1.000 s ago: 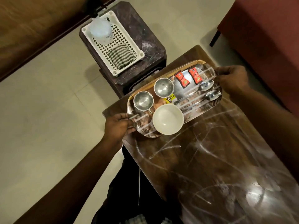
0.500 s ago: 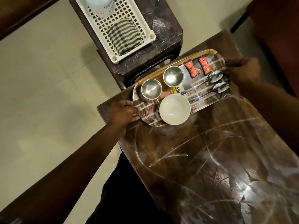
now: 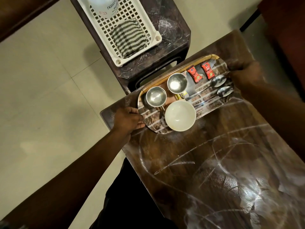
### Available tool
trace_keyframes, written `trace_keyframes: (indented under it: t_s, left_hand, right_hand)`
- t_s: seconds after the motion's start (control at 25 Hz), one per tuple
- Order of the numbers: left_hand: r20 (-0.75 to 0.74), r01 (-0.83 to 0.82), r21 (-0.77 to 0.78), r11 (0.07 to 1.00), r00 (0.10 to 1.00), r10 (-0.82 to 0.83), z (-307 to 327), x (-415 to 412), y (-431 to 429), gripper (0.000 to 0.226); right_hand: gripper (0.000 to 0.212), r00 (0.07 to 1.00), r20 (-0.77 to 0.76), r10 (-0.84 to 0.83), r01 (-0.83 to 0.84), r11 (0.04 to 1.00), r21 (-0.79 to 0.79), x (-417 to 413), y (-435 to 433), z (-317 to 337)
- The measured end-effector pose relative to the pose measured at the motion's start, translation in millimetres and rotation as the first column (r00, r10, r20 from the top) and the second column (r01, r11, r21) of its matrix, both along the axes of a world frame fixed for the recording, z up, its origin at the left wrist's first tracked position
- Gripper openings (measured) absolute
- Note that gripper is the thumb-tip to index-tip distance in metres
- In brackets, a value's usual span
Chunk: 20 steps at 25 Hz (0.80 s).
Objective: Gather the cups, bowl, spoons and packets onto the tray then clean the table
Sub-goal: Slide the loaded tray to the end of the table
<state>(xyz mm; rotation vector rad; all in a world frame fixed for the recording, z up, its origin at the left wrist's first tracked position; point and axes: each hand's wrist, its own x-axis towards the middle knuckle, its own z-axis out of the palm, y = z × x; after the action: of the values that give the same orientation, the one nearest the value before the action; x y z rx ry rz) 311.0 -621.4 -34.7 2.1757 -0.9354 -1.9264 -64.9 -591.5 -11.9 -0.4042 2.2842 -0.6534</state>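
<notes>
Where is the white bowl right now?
In the head view, the white bowl sits on the tray at its near edge, just below the two steel cups, toward the left hand.

Bottle [image 3: 105, 5] in white basket [image 3: 153, 37], 12 o'clock: top cut off by frame edge, label print too small to read. Basket's far end also out of frame. Striped cloth [image 3: 128, 39]: folds unclear.

Right hand [image 3: 245, 75], 2 o'clock, on tray [image 3: 212, 107] end: dark, blurred, fingers indistinct; grip on rim cannot tell. Forearm runs off right edge.

Red packets [image 3: 194, 76]: lettering illegible. Yellow item [image 3: 179, 96] half hidden under steel cup [image 3: 177, 83]; identity unclear.

Table [image 3: 214, 171], 5 o'clock: cut off at bottom and right.
</notes>
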Motion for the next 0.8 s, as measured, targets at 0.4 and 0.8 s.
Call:
trace_keyframes:
  t_s: [0.4,0.8]
  left_hand:
    - [0.025,-0.003,-0.054,0.999,1.0,0.004,-12,4,9,0.015]
    - [0.126,0.001,-0.271,0.963,0.991,0.034,46,17,-10,0.019]
  right_hand:
    - [0.03,0.999,-0.007,0.041,-0.04,0.999,0.004,8,3,8]
    - [0.031,0.95,-0.179,0.254,-0.272,0.958,-0.085,72,25,65]
